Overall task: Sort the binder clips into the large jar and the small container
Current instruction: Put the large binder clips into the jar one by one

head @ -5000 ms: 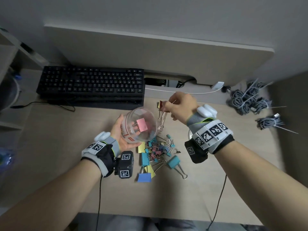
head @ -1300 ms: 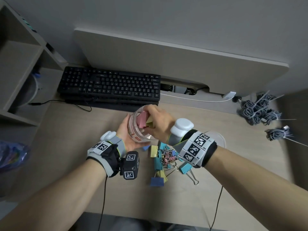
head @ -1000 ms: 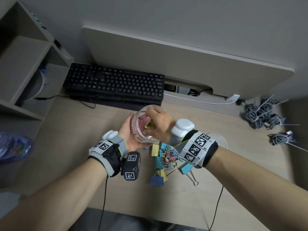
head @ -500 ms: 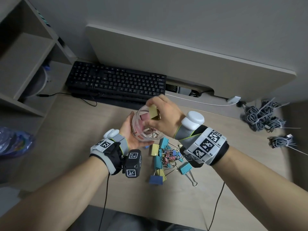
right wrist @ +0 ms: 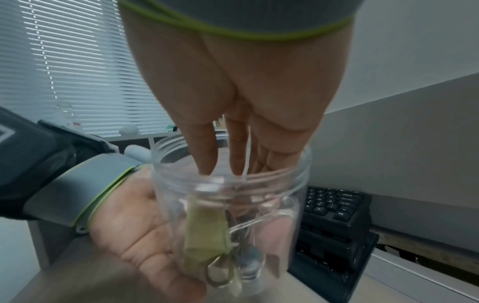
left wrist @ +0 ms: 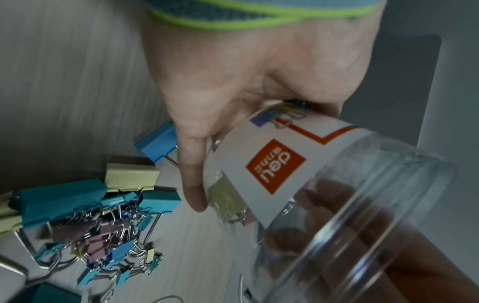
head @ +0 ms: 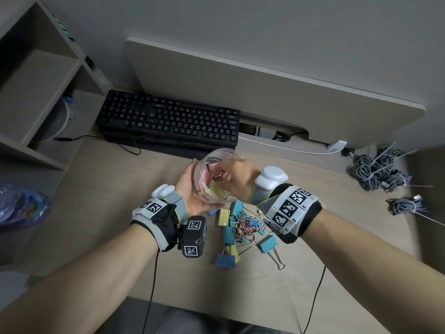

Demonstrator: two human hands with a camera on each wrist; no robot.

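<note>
My left hand [head: 192,186] grips a clear plastic jar [head: 204,196] tilted to the right just above the desk; its thumb [left wrist: 194,174] lies along the white and orange label [left wrist: 272,164]. My right hand [head: 240,177] reaches into the jar's mouth with straight fingers [right wrist: 204,155] that hold nothing. Inside the jar [right wrist: 279,184] lie a large yellow binder clip [right wrist: 204,231] and a pink clip [head: 209,173]. A pile of binder clips [head: 243,225], large and small, in blue, yellow and pink, lies on the desk below my wrists. No small container shows.
A black keyboard [head: 168,119] lies just behind the jar, under a raised board [head: 240,75]. Bundled grey cables [head: 378,169] sit at the right edge. Open shelves [head: 36,92] stand on the left, with a plastic bag [head: 19,206] below them.
Half a second ago my right hand pinched a yellow clip above the jar's mouth. It has dipped into the jar and let go; the clip now lies inside.
</note>
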